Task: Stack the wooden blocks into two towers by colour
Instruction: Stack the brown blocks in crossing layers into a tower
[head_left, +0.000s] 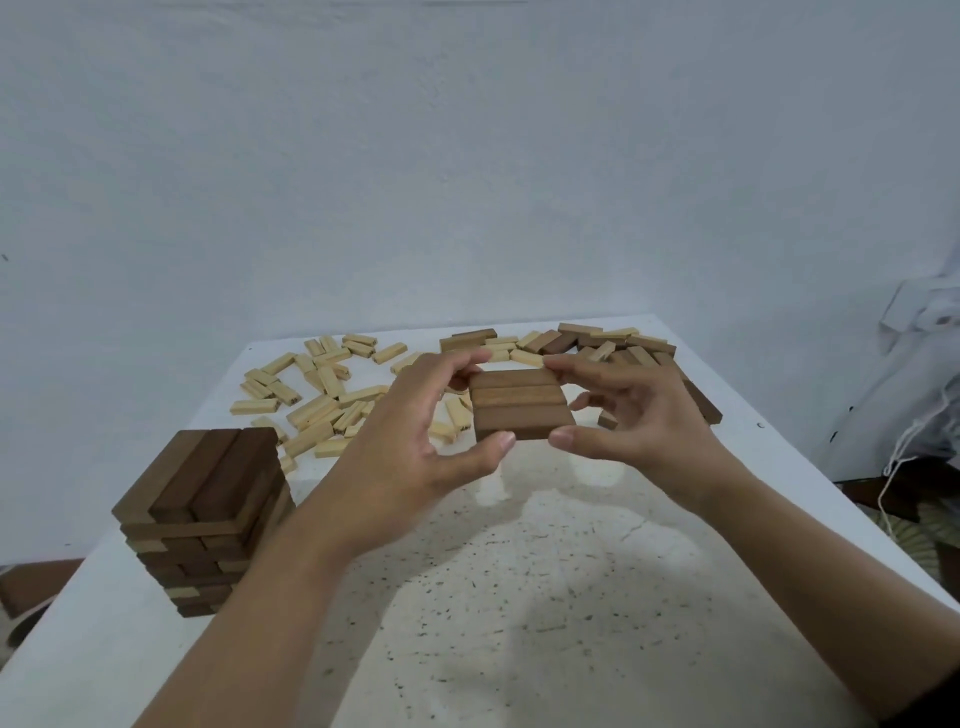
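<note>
Pale wall (467, 156) behind white speckled bench (519, 597). Pale loose blocks (317, 400), dozens, scattered beyond left hand (415, 431). One dark tower (202, 514) left of that hand and nearer the camera, top layer three blocks. Dark loose blocks (623, 348), ten-odd, beyond right hand (639, 415). Both hands raised, thumbs on near edge, fingers on far edge, pinching three dark blocks (519, 405) side by side between them, above bench.

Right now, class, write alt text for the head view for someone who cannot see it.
Left hand and right hand pinch three dark blocks side by side over a white table. A mostly dark tower stands left; loose pale blocks and loose dark blocks lie behind.
</note>
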